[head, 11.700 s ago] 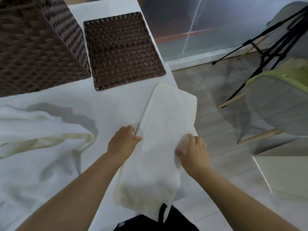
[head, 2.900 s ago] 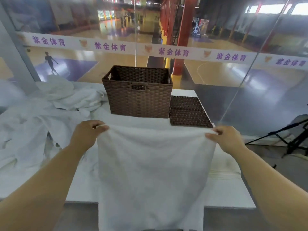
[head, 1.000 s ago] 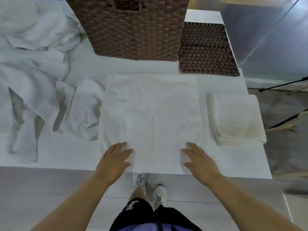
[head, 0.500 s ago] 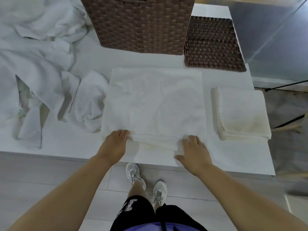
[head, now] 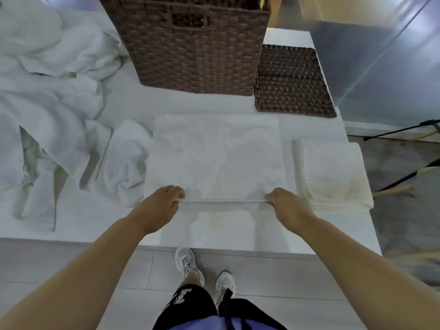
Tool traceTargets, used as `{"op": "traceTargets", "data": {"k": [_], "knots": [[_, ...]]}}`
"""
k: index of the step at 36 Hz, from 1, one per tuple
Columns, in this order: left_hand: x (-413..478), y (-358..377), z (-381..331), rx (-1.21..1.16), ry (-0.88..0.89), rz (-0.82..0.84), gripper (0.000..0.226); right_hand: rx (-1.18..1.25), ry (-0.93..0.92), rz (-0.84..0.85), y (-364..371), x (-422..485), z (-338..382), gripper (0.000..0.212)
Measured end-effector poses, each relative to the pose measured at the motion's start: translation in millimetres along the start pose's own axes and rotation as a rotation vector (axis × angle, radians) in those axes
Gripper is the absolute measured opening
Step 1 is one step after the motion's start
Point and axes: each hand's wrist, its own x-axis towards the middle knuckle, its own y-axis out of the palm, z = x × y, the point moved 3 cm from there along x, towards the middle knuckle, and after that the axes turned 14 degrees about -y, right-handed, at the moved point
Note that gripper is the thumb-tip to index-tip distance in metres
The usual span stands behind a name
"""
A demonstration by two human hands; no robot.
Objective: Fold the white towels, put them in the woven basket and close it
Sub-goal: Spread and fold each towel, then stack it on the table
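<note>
Just in front of the woven basket point(head: 195, 48) the white towel point(head: 214, 158) lay flat, and the left hand point(head: 164, 203) and right hand point(head: 284, 203) each pinched a near corner, the edge taut between them — apparently to fold it evenly toward the basket.

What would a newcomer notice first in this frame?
The left hand and right hand pinch the near edge of a flat white towel at the front of the table, stretched taut between them. Behind it stands the dark woven basket, its lid lying flat to its right. A folded towel sits far right; a heap of loose towels sprawls left.
</note>
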Motion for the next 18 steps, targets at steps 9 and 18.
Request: {"op": "traceTargets", "data": {"k": [9, 18], "knots": [[25.7, -132.3, -56.2, -0.044, 0.164, -0.497, 0.026, -0.063, 0.004, -0.409, -153.5, 17.3, 9.3, 0.035], [-1.6, -130.5, -47.2, 0.054, 0.362, -0.456, 0.032, 0.097, -0.234, -0.731, -144.4, -18.7, 11.2, 0.031]]}}
